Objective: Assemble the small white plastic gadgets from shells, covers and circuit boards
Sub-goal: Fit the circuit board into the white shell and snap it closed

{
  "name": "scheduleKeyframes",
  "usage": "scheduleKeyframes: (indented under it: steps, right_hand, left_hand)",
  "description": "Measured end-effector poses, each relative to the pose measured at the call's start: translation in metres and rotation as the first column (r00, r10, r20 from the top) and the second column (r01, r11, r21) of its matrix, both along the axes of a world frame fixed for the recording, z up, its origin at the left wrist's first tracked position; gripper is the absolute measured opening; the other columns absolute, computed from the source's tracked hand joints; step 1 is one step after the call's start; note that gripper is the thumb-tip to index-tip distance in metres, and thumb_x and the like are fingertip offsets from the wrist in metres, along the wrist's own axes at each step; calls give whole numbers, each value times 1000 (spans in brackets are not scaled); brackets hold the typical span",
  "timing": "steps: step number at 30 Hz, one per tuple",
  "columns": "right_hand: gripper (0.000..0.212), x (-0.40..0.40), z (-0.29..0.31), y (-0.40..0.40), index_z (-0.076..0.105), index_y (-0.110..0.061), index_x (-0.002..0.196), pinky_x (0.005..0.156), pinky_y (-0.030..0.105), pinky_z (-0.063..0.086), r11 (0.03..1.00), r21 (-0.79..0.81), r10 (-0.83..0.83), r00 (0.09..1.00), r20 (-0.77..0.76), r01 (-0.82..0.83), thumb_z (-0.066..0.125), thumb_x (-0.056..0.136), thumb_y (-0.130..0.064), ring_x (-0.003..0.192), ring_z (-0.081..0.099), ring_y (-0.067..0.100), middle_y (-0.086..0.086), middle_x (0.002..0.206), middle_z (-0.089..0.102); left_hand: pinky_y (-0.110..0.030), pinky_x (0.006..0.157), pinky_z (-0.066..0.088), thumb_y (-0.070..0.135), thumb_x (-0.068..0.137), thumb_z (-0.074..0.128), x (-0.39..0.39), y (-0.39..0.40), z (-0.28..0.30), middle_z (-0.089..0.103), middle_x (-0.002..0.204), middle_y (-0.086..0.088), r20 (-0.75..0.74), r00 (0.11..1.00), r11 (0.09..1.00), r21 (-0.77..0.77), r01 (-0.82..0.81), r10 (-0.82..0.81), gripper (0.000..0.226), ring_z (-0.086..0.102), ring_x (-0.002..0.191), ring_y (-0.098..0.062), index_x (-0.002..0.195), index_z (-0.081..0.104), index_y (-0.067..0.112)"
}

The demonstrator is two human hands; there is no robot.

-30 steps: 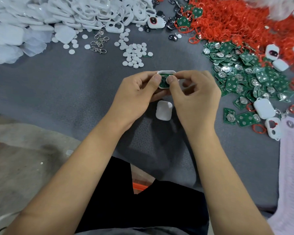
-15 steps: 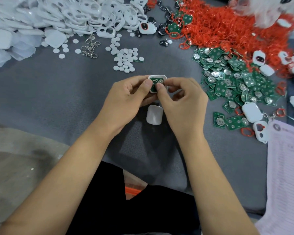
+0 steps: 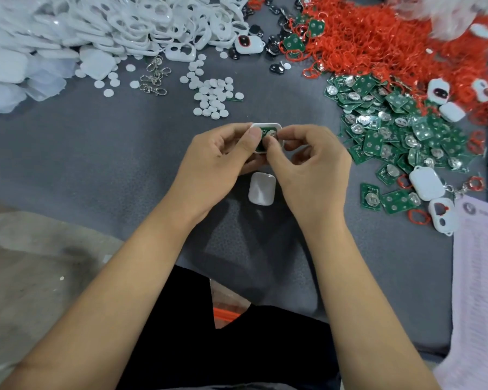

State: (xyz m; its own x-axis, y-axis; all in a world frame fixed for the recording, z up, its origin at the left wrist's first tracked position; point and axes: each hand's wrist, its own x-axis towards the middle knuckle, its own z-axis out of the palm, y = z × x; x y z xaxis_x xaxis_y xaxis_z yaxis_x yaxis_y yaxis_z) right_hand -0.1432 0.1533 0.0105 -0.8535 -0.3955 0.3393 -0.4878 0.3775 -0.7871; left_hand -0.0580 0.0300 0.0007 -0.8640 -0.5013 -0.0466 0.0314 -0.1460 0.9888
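head: our left hand [image 3: 217, 161] and right hand [image 3: 310, 164] both pinch a white shell [image 3: 266, 127] with a green circuit board [image 3: 265, 136] seated in it, thumbs pressing the board | white cover [image 3: 262, 188] lies on grey mat [image 3: 124, 153] just below | printed sheet [image 3: 482, 277] at right, text seemingly too blurred to read

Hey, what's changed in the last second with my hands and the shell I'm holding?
Very little. Both thumbs keep pressing the green circuit board into the white shell; the left hand and right hand hold it as before, nothing taken up or let go. The shift across the picture looks like head movement. The white cover still lies on the grey mat below the hands.
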Motion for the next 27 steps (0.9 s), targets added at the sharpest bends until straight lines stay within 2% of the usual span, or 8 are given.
scheduleKeyframes:
  steps: [7, 10, 13, 15, 17, 20, 24, 27]
  right_hand:
    - [24, 0, 3, 5, 75, -13, 87, 63, 25, 43, 993, -110, -36, 998, -49, 31, 65, 101, -29, 66, 58, 13, 1, 77, 67]
    - [40, -6, 1, 14, 74, -7, 87, 60, 34, 42, 996, -42, -74, 997, -15, 73, 55, 105, -37, 63, 54, 14, 4, 73, 66]
    - [48, -5, -4, 25, 72, -10, 88, 64, 43, 47, 988, 151, -40, 999, 4, 39, 46, 105, -47, 71, 60, 22, 1, 76, 66]
    - [43, 2, -7, 30, 70, -17, 85, 64, 38, 43, 967, 256, -6, 998, -67, 23, 49, 103, -49, 76, 56, 18, -5, 77, 61]
    - [40, 11, -9, 33, 74, -25, 99, 70, 36, 45, 944, 331, 39, 992, -118, 3, 54, 97, -59, 89, 56, 15, -9, 88, 63]
    - [67, 22, -14, 34, 73, -22, 119, 80, 36, 48, 883, 467, 142, 977, -158, -53, 63, 81, -76, 101, 55, 22, -2, 102, 60]
    - [53, 24, -15, 37, 75, -21, 112, 81, 42, 50, 906, 414, 171, 969, -177, -84, 79, 79, -62, 95, 57, 23, -2, 98, 63]
    - [40, 23, -11, 39, 76, -26, 110, 79, 37, 52, 948, 306, 111, 992, -58, -88, 80, 77, -49, 90, 61, 15, -9, 96, 68]
  left_hand:
    - [-25, 85, 61, 11, 109, 53, -4, 0, 1, 80, 103, -6, 73, 996, 993, 101, -54, 47, 23, 79, 95, -23, 121, 70, 2]
    - [-25, 85, 61, 11, 109, 52, -5, 0, 4, 80, 106, -9, 85, 994, 987, 139, -78, 66, 24, 79, 94, -26, 122, 69, 3]
    - [-29, 88, 62, 14, 107, 57, -4, 0, 5, 80, 104, -11, 65, 994, 981, 165, -102, 92, 22, 79, 94, -26, 122, 68, 2]
    - [-28, 86, 62, 15, 106, 60, -5, 1, 6, 80, 102, -11, 58, 993, 978, 175, -115, 107, 24, 79, 93, -26, 123, 66, -1]
    - [-24, 80, 62, 13, 104, 62, -5, 1, 6, 80, 99, -13, 57, 991, 972, 196, -133, 124, 25, 79, 91, -26, 123, 64, -4]
    - [-21, 75, 61, 12, 103, 65, -5, 1, 7, 79, 100, -15, 68, 988, 964, 217, -153, 141, 26, 79, 90, -28, 122, 62, -5]
    - [-22, 76, 62, 11, 102, 65, -6, 1, 7, 79, 100, -13, 71, 987, 959, 233, -160, 147, 29, 79, 89, -27, 123, 59, -7]
    - [-22, 75, 61, 9, 102, 65, -5, 1, 8, 79, 97, -11, 66, 986, 953, 252, -165, 153, 29, 79, 89, -26, 124, 58, -9]
